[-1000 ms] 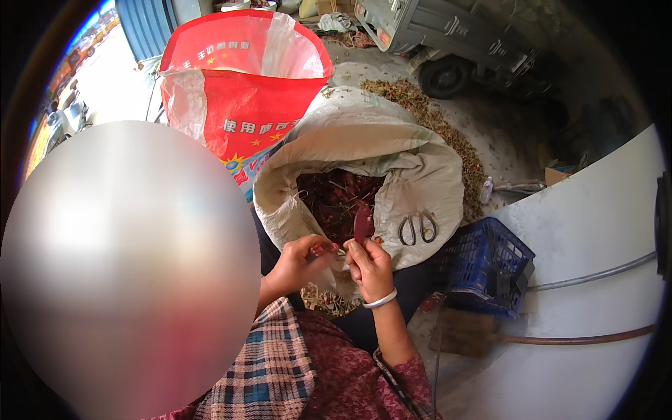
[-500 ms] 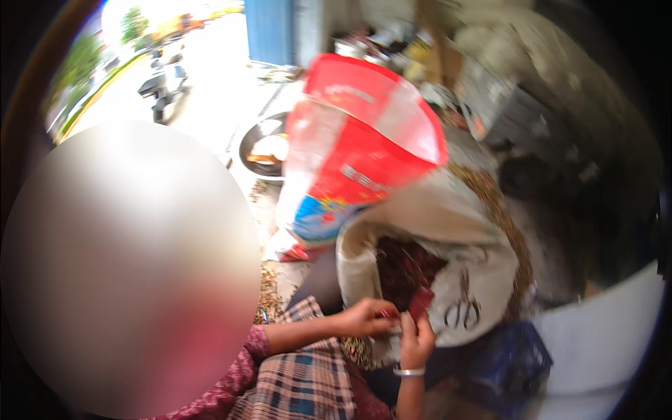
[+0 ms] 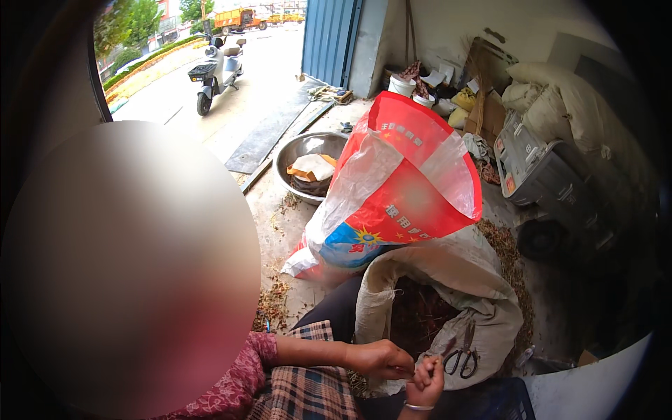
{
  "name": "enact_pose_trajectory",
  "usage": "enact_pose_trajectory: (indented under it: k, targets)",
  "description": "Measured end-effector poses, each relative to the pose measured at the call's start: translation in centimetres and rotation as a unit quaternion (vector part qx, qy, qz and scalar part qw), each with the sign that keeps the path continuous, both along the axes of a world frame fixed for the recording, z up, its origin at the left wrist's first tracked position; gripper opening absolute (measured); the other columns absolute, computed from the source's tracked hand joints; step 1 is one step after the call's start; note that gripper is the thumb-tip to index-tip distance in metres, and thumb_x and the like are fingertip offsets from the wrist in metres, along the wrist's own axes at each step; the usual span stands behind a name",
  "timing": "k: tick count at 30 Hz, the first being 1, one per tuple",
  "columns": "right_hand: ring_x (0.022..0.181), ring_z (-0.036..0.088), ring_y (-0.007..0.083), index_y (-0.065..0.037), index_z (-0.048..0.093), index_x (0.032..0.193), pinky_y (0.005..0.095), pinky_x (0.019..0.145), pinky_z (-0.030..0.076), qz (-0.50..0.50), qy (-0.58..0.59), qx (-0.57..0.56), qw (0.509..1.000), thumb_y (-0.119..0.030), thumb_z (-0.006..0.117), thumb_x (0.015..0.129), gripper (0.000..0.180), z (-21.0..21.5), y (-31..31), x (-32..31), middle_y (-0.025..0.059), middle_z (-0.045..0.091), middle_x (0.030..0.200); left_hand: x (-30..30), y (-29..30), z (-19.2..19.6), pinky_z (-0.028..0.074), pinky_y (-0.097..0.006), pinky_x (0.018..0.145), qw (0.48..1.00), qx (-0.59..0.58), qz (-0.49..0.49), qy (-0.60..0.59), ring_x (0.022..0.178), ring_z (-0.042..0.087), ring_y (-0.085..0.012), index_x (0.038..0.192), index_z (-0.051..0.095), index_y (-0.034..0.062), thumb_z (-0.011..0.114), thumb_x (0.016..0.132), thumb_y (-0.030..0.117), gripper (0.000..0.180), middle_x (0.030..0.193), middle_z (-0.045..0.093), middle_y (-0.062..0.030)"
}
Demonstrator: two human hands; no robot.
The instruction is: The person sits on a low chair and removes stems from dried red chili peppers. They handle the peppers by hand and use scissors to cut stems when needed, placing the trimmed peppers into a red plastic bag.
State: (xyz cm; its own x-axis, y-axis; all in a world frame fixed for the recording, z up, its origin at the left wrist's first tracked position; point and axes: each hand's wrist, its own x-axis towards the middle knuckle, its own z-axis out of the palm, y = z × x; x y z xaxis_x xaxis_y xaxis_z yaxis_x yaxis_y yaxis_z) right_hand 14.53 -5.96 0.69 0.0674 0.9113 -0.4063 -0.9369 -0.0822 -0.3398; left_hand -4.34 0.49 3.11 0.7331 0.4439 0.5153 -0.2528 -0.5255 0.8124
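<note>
My left hand (image 3: pixel 383 360) is closed, its fingertips pinched close to my right hand. My right hand (image 3: pixel 425 383), with a silver bangle at the wrist, is curled shut; what either hand holds is hidden. Both are at the near edge of an open, pale cloth sack (image 3: pixel 483 283) with its rim rolled down. Dark red, dried-looking pieces (image 3: pixel 420 315) lie inside the sack, too small to name surely. Dark-handled scissors (image 3: pixel 462 360) rest on the sack's near right rim, beside my right hand. My lap is covered by a plaid cloth (image 3: pixel 308 392).
A tall red and white woven bag (image 3: pixel 364 196) stands open behind the sack. Left of it is a metal basin (image 3: pixel 281 164) with cloth inside. Grey plastic crates (image 3: pixel 549 168) and stuffed sacks (image 3: pixel 553 105) are at the right. Outside, a scooter (image 3: pixel 218 73) is parked. A blurred patch covers the left.
The view has swung, so the surroundings appear further right and lower. My hands have shifted lower right in the picture. The red pieces seen at my fingers before are out of sight now.
</note>
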Motion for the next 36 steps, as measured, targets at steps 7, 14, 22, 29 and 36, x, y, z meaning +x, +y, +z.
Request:
enact_pose_trajectory:
  k: [7, 14, 22, 29, 36]
  targets:
    - [0.048, 0.042, 0.0077, -0.007, 0.058, 0.095, 0.0205, 0.044, 0.035, 0.263, -0.164, 0.072, 0.948, -0.023, 0.058, 0.093, 0.017, -0.3, -3.3, -2.1, 0.0010, 0.050, 0.069, -0.2, 1.1, -1.8, 0.044, -0.023, 0.065, 0.916, -0.399, -0.022, 0.033, 0.077, 0.050, -0.0040, 0.101, 0.055, 0.0039, 0.069, 0.088, 0.022, 0.027, 0.080, 0.056, 0.0044]
    - [0.042, 0.038, 0.0084, -0.005, 0.049, 0.086, 0.0205, 0.040, 0.031, 0.311, -0.173, 0.048, 0.933, -0.022, 0.055, 0.092, 0.019, -0.2, -3.3, -3.1, 0.0027, 0.046, 0.067, -0.7, 1.4, -0.8, 0.049, -0.023, 0.073, 0.901, -0.420, -0.053, 0.096, 0.083, 0.056, -0.0064, 0.106, 0.057, 0.0024, 0.070, 0.086, 0.018, 0.029, 0.090, 0.063, -0.0004]
    - [0.059, 0.053, 0.0072, -0.002, 0.055, 0.106, 0.0198, 0.047, 0.041, 0.149, -0.264, 0.058, 0.951, -0.014, 0.052, 0.096, 0.016, 0.2, -3.0, -0.9, 0.0051, 0.060, 0.083, -1.4, 1.8, -0.6, 0.049, -0.024, 0.059, 0.839, -0.544, 0.000, 0.009, 0.068, 0.059, -0.0088, 0.105, 0.055, 0.0045, 0.066, 0.084, 0.011, 0.025, 0.080, 0.061, -0.0011]
    - [0.061, 0.053, 0.0057, -0.001, 0.055, 0.107, 0.0190, 0.049, 0.042, 0.082, -0.382, 0.122, 0.912, -0.014, 0.056, 0.095, 0.018, 2.7, -0.9, -2.0, 0.0024, 0.059, 0.083, -1.2, 1.6, -0.8, 0.048, -0.022, 0.063, 0.826, -0.560, -0.039, 0.044, 0.069, 0.056, -0.0060, 0.104, 0.056, 0.0053, 0.066, 0.085, 0.013, 0.023, 0.080, 0.060, 0.0009]
    - [0.058, 0.051, 0.0027, -0.002, 0.057, 0.105, 0.0170, 0.049, 0.040, 0.144, -0.394, 0.151, 0.895, -0.014, 0.055, 0.095, 0.016, 2.9, -0.9, -2.2, 0.0008, 0.059, 0.072, -1.1, 1.9, -2.0, 0.049, -0.024, 0.075, 0.849, -0.527, -0.034, 0.018, 0.080, 0.060, -0.0090, 0.105, 0.057, 0.0021, 0.062, 0.086, 0.006, 0.020, 0.090, 0.065, -0.0027]
